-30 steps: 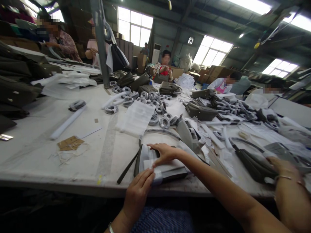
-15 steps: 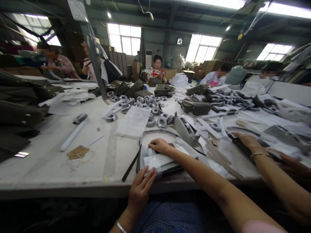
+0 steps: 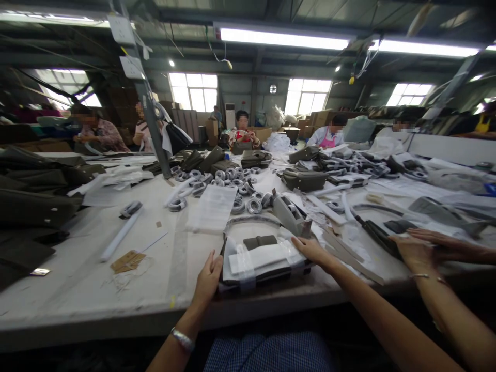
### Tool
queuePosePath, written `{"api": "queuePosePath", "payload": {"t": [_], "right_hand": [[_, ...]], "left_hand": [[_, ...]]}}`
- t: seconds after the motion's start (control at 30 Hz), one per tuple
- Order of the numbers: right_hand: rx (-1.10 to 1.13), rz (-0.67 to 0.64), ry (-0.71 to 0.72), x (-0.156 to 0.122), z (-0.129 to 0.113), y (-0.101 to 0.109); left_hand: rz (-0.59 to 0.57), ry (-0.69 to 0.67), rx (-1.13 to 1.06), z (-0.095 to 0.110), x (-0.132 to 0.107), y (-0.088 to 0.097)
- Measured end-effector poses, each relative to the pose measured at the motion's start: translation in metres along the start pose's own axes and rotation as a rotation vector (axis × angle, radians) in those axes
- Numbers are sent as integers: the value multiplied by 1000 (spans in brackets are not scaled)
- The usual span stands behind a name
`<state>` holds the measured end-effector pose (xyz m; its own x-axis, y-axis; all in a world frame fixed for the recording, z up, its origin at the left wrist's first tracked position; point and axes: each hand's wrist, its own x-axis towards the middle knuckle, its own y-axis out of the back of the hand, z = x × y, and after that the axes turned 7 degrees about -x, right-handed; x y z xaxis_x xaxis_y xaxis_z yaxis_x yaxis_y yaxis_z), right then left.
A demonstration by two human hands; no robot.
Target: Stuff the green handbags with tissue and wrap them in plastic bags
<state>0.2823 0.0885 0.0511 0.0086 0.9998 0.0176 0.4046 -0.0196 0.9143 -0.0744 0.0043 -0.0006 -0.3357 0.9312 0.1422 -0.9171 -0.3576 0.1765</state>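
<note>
A dark handbag [image 3: 267,270] lies at the table's front edge, partly covered in white wrapping [image 3: 258,257] with clear strips across it. Its wrapped handle [image 3: 253,220] arches away from me, and a dark rolled piece [image 3: 260,241] sits near the top of the wrapping. At the bag's left side, my left hand [image 3: 210,275] grips the edge, fingers on the far side. My right hand [image 3: 312,251] holds the upper right edge, its fingertips pressed to the wrapping.
To my right, a co-worker's hands [image 3: 420,249] rest on another dark bag [image 3: 382,238]. Plastic-wrapped rings [image 3: 253,205] and a grey tape dispenser [image 3: 289,213] stand behind my bag. Brown tags [image 3: 127,261] and a white roll [image 3: 122,233] lie left. Several people sit across the table.
My right hand has moved from the middle of the wrapping to the bag's right edge. My left hand has gone from the front strip up to the left side. The view has tilted up.
</note>
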Motion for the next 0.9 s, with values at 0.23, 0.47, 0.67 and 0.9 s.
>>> {"api": "queuePosePath", "payload": {"t": [0.23,0.47,0.67,0.9], "right_hand": [[371,248,89,-8,-17,7],[461,515,149,3,-60,6],[663,425,426,-31,-124,3],[350,356,548,13,-145,11]], "left_hand": [[45,-112,-100,48,9,-2],[-17,-207,-48,49,5,2],[-149,-248,32,34,-4,10],[-262,-261,-366,96,32,32]]}}
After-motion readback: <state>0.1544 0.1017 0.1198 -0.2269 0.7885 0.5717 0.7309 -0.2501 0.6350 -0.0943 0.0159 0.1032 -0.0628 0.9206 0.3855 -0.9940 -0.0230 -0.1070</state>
